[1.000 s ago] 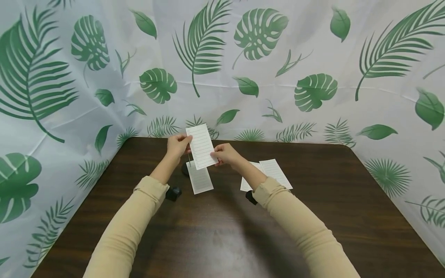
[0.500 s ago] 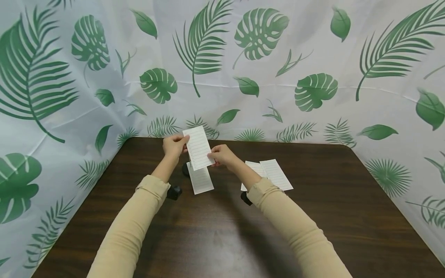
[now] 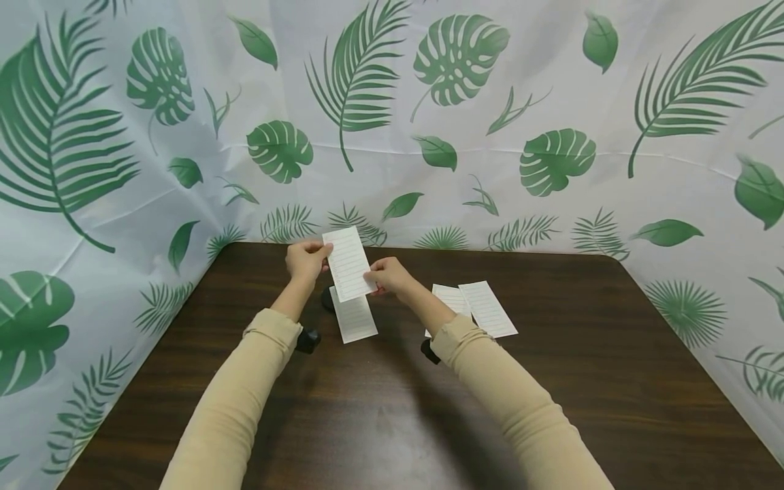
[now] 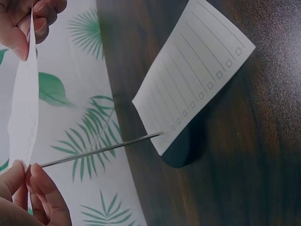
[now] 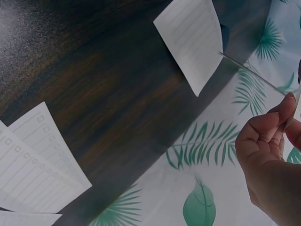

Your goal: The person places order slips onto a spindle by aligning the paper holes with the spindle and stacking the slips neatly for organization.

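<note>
A white lined checklist sheet (image 3: 350, 267) hangs tilted in the air between both hands. My left hand (image 3: 304, 261) pinches its upper left edge, and my right hand (image 3: 392, 276) pinches the lower right edge. Below stands a paper spike with a dark round base (image 4: 181, 153) and a thin metal rod (image 4: 101, 150). Another checklist sheet (image 4: 193, 75) sits low on that spike, pierced near one corner. The rod's upper end meets the left fingertips (image 4: 44, 181) at the held sheet's edge in the left wrist view; its tip is hidden there.
Several loose checklist sheets (image 3: 488, 309) lie overlapping on the dark wooden table (image 3: 380, 408), right of the spike and partly behind the right forearm. A leaf-print curtain (image 3: 380, 82) rises behind the table's back edge. Black wrist-worn devices (image 3: 308, 340) sit under the cuffs.
Both hands and the held sheet have shifted slightly left and down, then nearly stopped. The right forearm moved left, showing more of the loose sheets. The sheet on the spike stays put.
</note>
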Demonstrator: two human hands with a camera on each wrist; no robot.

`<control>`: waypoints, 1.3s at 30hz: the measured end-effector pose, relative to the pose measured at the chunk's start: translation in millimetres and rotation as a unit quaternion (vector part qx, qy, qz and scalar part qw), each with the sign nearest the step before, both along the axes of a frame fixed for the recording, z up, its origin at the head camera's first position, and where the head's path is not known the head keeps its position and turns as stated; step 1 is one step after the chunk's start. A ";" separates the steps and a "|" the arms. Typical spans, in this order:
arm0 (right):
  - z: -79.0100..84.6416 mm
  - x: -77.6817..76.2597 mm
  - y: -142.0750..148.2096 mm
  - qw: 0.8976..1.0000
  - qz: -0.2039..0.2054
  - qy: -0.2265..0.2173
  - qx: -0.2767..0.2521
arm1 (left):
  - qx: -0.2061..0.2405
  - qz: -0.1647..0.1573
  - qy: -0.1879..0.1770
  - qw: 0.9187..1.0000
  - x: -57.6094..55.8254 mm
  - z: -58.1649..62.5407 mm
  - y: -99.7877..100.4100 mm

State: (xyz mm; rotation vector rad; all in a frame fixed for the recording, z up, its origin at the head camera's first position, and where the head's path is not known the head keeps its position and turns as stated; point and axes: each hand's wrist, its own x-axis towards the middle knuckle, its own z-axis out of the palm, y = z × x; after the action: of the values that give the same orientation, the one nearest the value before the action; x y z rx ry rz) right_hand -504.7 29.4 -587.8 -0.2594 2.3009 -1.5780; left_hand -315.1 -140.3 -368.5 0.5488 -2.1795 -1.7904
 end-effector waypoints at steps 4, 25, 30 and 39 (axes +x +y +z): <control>-32.6 -25.4 -1.2 1.000 0.002 -0.004 0.002 | -0.011 0.004 -0.010 1.000 0.3 -0.9 1.3; 148.7 142.3 0.8 1.000 0.008 0.023 0.009 | 0.033 -0.025 -0.023 0.999 -1.3 -5.3 -3.5; 201.9 188.1 -3.3 0.999 -0.018 0.008 0.040 | 0.017 -0.031 -0.025 0.999 -1.6 -6.1 -3.9; 215.1 199.3 -3.7 0.999 -0.009 0.008 0.032 | -0.051 -0.011 -0.020 0.998 -2.5 -6.5 0.6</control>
State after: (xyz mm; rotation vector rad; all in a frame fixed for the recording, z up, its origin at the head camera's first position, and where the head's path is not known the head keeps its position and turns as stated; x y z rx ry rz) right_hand -305.4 25.6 -372.7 -0.2378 2.3688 -1.5118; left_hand -317.6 -139.7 -375.0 0.5437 -2.2970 -1.6801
